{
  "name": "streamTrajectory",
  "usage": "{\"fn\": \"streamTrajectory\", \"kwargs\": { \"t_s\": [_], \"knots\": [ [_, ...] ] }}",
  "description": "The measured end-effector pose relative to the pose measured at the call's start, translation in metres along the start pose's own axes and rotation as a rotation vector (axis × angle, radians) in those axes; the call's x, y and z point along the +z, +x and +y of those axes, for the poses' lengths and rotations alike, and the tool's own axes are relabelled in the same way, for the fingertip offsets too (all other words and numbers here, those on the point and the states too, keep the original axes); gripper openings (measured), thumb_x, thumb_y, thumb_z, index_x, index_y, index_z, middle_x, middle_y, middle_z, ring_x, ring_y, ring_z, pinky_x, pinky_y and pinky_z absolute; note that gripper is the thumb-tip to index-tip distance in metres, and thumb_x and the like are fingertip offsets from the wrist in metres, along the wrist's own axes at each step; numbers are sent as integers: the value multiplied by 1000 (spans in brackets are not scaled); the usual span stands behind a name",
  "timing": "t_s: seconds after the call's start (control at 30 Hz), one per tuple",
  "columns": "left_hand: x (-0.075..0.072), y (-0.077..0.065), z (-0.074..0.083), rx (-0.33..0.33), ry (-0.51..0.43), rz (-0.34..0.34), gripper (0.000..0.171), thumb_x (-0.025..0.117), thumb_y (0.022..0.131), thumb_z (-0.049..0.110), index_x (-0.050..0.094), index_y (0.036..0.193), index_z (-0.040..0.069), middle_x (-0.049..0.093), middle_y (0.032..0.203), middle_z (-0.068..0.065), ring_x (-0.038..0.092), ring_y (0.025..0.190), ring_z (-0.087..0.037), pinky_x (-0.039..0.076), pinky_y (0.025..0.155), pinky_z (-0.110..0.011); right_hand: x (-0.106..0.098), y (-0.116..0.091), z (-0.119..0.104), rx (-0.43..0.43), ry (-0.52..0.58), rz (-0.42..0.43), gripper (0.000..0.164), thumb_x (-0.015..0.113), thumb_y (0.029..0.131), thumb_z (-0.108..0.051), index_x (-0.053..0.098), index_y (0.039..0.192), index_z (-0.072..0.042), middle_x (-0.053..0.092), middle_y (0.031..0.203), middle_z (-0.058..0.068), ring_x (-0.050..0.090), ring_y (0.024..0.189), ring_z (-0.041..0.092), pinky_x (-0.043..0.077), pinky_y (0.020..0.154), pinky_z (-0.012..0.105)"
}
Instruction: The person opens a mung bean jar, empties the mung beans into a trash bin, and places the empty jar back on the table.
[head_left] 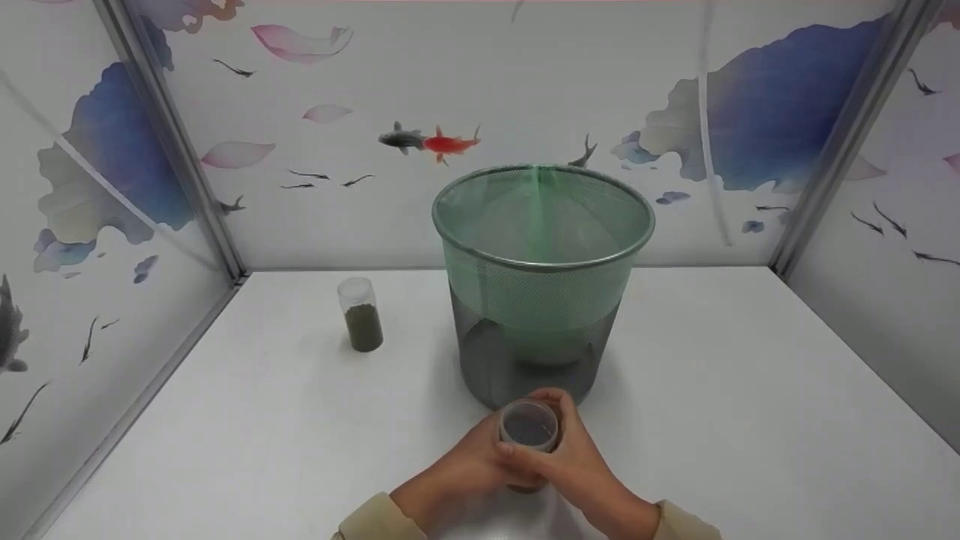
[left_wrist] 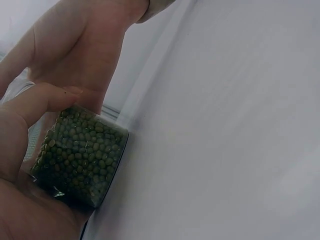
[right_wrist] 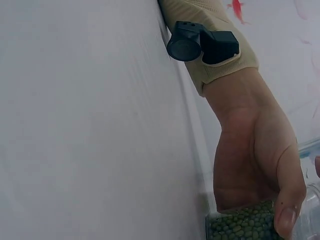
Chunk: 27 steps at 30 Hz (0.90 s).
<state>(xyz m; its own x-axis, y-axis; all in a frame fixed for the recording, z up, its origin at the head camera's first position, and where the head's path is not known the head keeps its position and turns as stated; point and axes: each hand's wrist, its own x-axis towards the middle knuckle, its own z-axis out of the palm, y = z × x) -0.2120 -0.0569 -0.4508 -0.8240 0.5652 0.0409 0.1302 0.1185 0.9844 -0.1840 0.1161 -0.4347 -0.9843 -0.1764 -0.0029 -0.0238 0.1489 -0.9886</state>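
In the head view, a clear jar (head_left: 529, 426) stands between both hands at the front of the table, close to the bin. My left hand (head_left: 476, 459) holds it from the left, and my right hand (head_left: 576, 454) wraps round it from the right with the thumb across its front. Green beans (left_wrist: 82, 155) fill its lower part in the left wrist view. The right wrist view has my left hand (right_wrist: 255, 155) around the same jar, its base close to the tabletop. Whether a lid sits on the jar, I cannot tell.
Behind the hands stands a tall mesh bin (head_left: 536, 300) with a green upper band. A second clear jar (head_left: 364, 319), partly filled with dark green grains, stands upright on the left. Printed panels enclose the white table (head_left: 225, 420) at the back and sides.
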Motion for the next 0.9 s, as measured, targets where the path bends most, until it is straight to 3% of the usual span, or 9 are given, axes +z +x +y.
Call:
{"fn": "streamTrajectory", "kwargs": {
  "t_s": [0.5,0.73,0.9],
  "knots": [
    [1,-2,1,-38,-7,16,81,88,83,4,52,154,17,60,143,3,54,128,-14,41,114,-37,-3,2,2,-9,11,-33,74,91,86,-33,47,140,-10,54,144,8,54,132,22,43,112,44],
    [-1,-2,0,-7,34,-16,77,86,84,9,51,152,17,59,140,4,56,125,-14,45,110,-33,-7,3,2,-24,54,-94,72,86,89,-26,48,147,-6,54,148,10,53,134,25,43,113,45],
    [-1,-3,0,-33,11,-18,78,86,84,9,50,153,17,58,142,3,55,127,-16,45,111,-37,-10,3,1,14,90,-158,73,76,91,-23,46,155,-7,52,153,11,50,138,28,41,115,50]
  ]
}}
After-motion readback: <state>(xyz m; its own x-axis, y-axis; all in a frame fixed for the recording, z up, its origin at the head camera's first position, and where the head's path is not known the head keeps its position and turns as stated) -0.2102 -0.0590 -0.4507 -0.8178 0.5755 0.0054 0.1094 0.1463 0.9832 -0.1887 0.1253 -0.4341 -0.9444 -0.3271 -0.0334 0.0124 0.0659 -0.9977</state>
